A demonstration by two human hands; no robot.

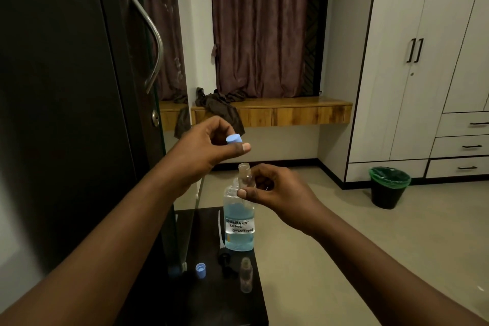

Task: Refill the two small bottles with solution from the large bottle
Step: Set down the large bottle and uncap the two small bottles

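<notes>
The right hand (270, 188) pinches one uncapped small bottle (244, 174) above the large bottle (239, 222) on the table (211, 299); the left hand (211, 145) keeps its blue cap (234, 138) aside (mouth free). The second small bottle (246, 275) stands uncapped nearby.

Dim indoor light, soft focus, wide-angle bending at edges.

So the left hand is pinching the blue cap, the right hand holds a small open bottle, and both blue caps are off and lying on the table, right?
Not quite. The head view shows only one blue cap on the table. The other blue cap is pinched in the left hand; the right hand does hold the small open bottle.
</notes>
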